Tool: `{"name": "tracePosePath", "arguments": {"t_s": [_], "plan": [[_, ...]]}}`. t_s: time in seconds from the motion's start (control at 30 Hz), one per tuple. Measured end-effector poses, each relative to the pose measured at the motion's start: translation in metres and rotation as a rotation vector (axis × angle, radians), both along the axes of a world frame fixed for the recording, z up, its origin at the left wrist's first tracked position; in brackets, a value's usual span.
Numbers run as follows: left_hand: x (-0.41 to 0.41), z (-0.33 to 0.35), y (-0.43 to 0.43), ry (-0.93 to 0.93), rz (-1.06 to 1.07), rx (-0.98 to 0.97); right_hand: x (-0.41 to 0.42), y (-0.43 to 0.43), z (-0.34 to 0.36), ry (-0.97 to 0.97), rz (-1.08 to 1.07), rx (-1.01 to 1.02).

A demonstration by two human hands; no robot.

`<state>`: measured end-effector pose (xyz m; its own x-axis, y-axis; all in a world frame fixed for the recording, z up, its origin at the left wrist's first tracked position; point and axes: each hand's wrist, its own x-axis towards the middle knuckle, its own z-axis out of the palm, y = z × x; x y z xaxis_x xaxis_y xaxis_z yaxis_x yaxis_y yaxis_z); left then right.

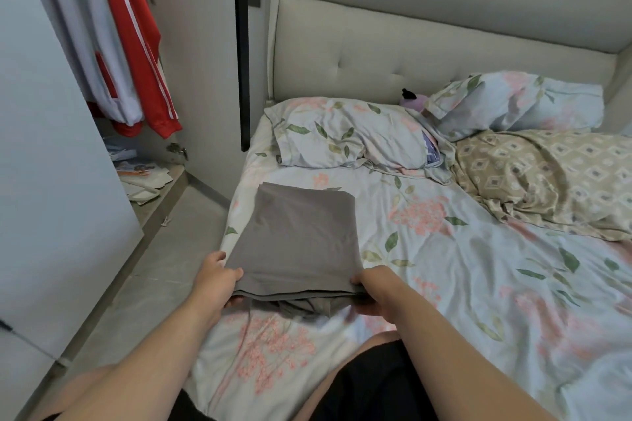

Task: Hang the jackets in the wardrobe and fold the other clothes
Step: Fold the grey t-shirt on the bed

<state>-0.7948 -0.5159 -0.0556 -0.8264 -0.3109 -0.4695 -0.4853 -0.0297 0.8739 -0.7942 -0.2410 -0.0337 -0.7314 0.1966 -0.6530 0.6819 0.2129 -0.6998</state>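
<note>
Both hands, left hand (215, 278) and right hand (372, 290), pinch the near corners of the folded grey garment (295, 239) lying on the floral bedsheet (478, 284), near the open wardrobe (102, 79).

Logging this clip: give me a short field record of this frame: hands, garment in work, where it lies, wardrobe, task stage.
left hand: pinches near left corner of the grey garment
right hand: grips its near right corner
grey garment: folded flat, lying on the floral bedsheet
wardrobe: open, red and white jacket hanging inside
also on bed: two floral pillows, beige patterned blanket
stage: jacket hung; folding of grey garment under way
</note>
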Motion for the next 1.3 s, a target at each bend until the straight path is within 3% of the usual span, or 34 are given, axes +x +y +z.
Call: {"name": "tracePosePath", "arguments": {"t_s": [0.17, 0.4, 0.5, 0.57, 0.73, 0.83, 0.97, 1.07, 1.2, 1.3], "plan": [[0.038, 0.031, -0.009, 0.08, -0.062, 0.079, 0.02, 0.0, 0.021, 0.158, 0.083, -0.082], [0.081, 0.052, -0.045, -0.002, -0.004, 0.542, 0.043, 0.017, 0.043, 0.141, 0.199, -0.481], [0.079, 0.052, -0.058, 0.022, -0.097, 0.67, 0.041, 0.021, 0.04, 0.222, 0.321, -0.467], [0.073, 0.049, -0.059, 0.043, -0.167, 0.609, 0.039, 0.02, 0.036, 0.292, 0.328, -0.37], [0.051, 0.029, -0.044, 0.121, -0.191, -0.075, 0.021, 0.017, 0.019, 0.319, 0.292, -0.093], [0.033, 0.02, -0.042, 0.22, -0.132, -0.221, 0.005, 0.014, 0.009, 0.334, 0.23, -0.048], [0.007, 0.01, -0.036, 0.209, -0.109, 0.039, -0.017, 0.004, -0.002, 0.326, 0.144, -0.144], [-0.013, 0.001, -0.03, 0.206, -0.057, 0.096, -0.033, -0.005, -0.015, 0.315, 0.024, -0.169], [-0.036, -0.011, -0.023, 0.163, -0.021, 0.186, -0.057, -0.018, -0.035, 0.304, -0.095, -0.084], [-0.04, -0.023, -0.021, 0.058, -0.134, 0.123, -0.069, -0.023, -0.049, 0.288, -0.066, 0.078]]}}
